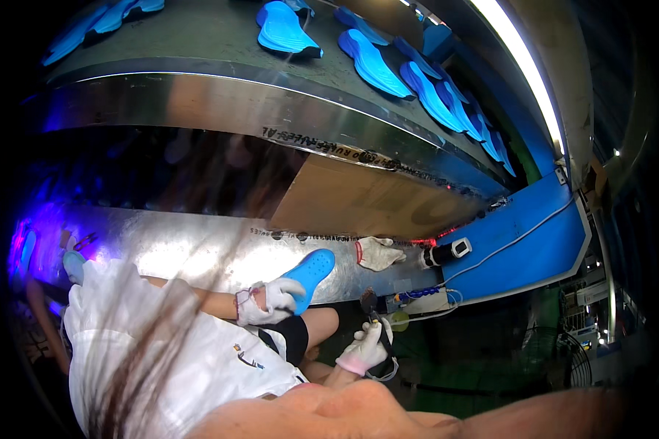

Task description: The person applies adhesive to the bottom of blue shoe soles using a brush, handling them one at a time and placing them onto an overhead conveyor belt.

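Note:
My left hand [269,301], in a white knit glove, is closed on the lower end of a blue insole [315,269]. The insole's rounded end, dotted with small holes, points up over the metal ledge [227,238]. To the right and lower down, my right hand [365,350], also gloved, grips the dark handle of a tool with a rounded brownish head [370,301]. What that head is made of is too small to tell. A pale cable loops beside this hand. A loose white glove [378,254] with a red cuff lies on the ledge.
Several blue insoles [373,66] lie on a dark green conveyor belt [198,44] above the ledge. Brown cardboard [366,197] hangs below its metal edge. At right are a black-and-white cylinder [447,252], a blue segmented hose [417,294] and a blue panel [520,234]. Another person's arm [44,325] shows at far left.

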Demonstrator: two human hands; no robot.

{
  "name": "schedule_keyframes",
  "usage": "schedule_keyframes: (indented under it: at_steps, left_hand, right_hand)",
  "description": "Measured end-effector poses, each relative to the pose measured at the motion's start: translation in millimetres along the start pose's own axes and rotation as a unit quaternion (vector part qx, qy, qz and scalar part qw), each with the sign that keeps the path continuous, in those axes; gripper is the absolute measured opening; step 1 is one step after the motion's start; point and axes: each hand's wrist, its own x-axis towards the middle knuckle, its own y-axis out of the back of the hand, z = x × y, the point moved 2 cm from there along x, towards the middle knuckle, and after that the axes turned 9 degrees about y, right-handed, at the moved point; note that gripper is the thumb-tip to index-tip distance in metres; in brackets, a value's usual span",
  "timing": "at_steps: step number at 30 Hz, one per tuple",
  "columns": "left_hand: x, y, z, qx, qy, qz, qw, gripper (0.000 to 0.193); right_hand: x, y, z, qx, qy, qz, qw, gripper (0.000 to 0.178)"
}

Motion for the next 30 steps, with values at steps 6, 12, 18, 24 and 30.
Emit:
schedule_keyframes:
  at_steps: [6, 12, 18, 24, 30]
  left_hand:
    - [30, 40, 30, -0.312, 0.456, 0.170, 0.816, 0.036]
    - [55, 1, -29, -0.747, 0.460, 0.097, 0.470, 0.057]
    - [50, -25, -33, -0.833, 0.383, -0.029, 0.399, 0.073]
    - [67, -32, 21, -0.859, 0.370, -0.106, 0.338, 0.074]
    - [73, -8, 20, -0.848, 0.305, -0.025, 0.434, 0.070]
  right_hand:
    - [-2, -8, 19, 0.041, -0.053, 0.009, 0.998, 0.020]
    - [-4, -21, 17, 0.037, -0.034, -0.037, 0.998, 0.018]
    - [-2, -13, 46, -0.060, -0.028, -0.056, 0.996, 0.018]
    - [43, -57, 40, -0.358, 0.139, -0.092, 0.919, 0.019]
    - [-29, -64, -40, -0.409, 0.285, -0.333, 0.800, 0.023]
